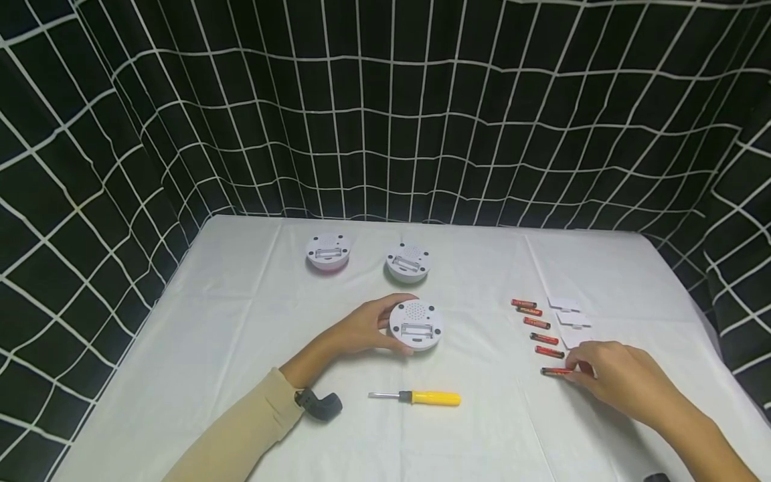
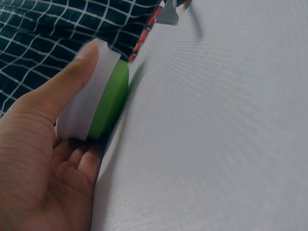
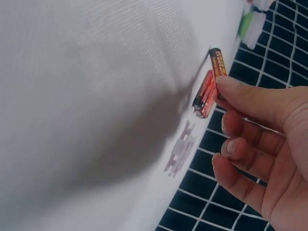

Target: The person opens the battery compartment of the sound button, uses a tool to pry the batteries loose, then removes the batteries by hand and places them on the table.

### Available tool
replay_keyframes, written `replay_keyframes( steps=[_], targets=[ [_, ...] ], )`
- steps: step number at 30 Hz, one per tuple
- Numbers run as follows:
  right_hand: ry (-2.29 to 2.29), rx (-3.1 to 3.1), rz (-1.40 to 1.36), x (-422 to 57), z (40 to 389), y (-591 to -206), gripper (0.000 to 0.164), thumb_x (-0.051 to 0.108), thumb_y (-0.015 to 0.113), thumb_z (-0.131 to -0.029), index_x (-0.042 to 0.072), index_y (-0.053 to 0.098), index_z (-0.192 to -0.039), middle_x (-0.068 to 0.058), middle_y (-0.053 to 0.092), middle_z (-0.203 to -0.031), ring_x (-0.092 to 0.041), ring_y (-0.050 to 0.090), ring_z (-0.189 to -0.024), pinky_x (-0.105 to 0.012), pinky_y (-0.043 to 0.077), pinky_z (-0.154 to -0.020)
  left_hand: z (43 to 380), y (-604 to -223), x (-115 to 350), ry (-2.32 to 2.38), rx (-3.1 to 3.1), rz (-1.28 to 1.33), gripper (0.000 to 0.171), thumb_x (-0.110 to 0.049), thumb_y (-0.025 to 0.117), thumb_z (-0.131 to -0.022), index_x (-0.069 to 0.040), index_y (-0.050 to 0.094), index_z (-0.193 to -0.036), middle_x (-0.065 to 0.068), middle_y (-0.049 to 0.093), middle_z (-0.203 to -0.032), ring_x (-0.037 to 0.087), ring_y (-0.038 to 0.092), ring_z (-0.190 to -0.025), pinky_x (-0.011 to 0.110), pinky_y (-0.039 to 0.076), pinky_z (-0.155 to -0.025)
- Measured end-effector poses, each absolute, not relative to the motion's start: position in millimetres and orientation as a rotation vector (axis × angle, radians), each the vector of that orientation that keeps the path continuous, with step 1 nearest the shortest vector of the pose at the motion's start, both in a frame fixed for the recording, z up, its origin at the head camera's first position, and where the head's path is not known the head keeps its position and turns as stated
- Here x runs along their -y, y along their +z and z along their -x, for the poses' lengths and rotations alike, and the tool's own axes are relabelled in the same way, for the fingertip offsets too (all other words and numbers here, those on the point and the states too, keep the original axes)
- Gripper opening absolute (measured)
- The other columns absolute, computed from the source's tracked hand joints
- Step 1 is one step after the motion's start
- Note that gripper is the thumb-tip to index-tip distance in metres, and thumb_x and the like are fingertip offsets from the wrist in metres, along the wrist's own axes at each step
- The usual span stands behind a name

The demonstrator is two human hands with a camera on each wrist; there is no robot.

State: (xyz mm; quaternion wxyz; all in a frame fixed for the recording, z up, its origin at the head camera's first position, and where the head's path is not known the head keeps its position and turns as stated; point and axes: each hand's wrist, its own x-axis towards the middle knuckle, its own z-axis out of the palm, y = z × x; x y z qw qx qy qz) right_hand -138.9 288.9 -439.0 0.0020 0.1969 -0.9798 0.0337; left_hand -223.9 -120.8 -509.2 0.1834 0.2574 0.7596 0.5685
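Observation:
My left hand (image 1: pixel 369 326) grips a round white device (image 1: pixel 415 325) by its left side, thumb and fingers around the rim. Its underside faces up, showing a speaker grille, small dark feet and an uncovered battery slot with no battery in it. A green lower half shows on the device (image 2: pixel 108 96) in the left wrist view. On the right, my right hand (image 1: pixel 620 378) pinches a red and black battery (image 3: pixel 218 62) between thumb and index finger. Other batteries (image 1: pixel 547 351) lie in a column just beyond that hand, with white battery covers (image 1: pixel 572 320) beside them.
Two more upturned round devices, one with a pinkish lower part (image 1: pixel 328 251) and another to its right (image 1: pixel 408 262), stand farther back. A yellow-handled screwdriver (image 1: pixel 430 398) lies on the white cloth in front. Black netting-patterned fabric (image 1: pixel 373 87) walls the table's back and sides.

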Motion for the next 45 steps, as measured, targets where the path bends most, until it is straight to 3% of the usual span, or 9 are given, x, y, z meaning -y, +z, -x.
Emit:
replay_keyframes(
  steps=[11, 19, 36, 45],
  targets=[
    [0.092, 3.089, -0.613, -295, 142, -444, 0.015, 0.016, 0.087, -0.077, 0.020, 0.074, -0.083, 0.012, 0.050, -0.068, -0.013, 0.045, -0.065, -0.032, 0.037, -0.053, 224, -510, 122, 1.604, -2.149, -0.728, 0.096, -0.019, 0.094, -0.071, -0.023, 0.043, -0.153, -0.005, 0.054, -0.148, 0.010, 0.050, -0.137, 0.022, 0.042, -0.112],
    [0.083, 3.145, -0.593, -295, 144, -446, 0.013, 0.015, 0.087, -0.077, 0.019, 0.075, -0.082, 0.008, 0.067, -0.077, -0.013, 0.050, -0.068, -0.039, 0.048, -0.058, 224, -509, 121, 1.601, -2.141, -0.740, 0.097, -0.019, 0.094, -0.071, -0.025, 0.043, -0.153, -0.006, 0.054, -0.148, 0.008, 0.051, -0.136, 0.022, 0.043, -0.111],
    [0.089, 3.075, -0.615, -285, 138, -437, 0.012, 0.019, 0.085, -0.080, 0.020, 0.073, -0.083, 0.012, 0.048, -0.067, -0.010, 0.044, -0.064, -0.032, 0.037, -0.053, 224, -509, 121, 1.600, -2.146, -0.734, 0.098, -0.018, 0.094, -0.071, -0.022, 0.042, -0.154, -0.005, 0.053, -0.150, 0.010, 0.050, -0.136, 0.022, 0.044, -0.110],
    [0.139, 2.898, -0.768, -255, 135, -421, 0.016, 0.016, 0.086, -0.078, 0.022, 0.073, -0.085, 0.018, 0.055, -0.072, -0.003, 0.049, -0.065, -0.031, 0.044, -0.053, 224, -508, 121, 1.599, -2.144, -0.745, 0.098, -0.018, 0.094, -0.072, -0.022, 0.041, -0.154, -0.004, 0.052, -0.151, 0.011, 0.050, -0.137, 0.022, 0.043, -0.111]
  ],
)
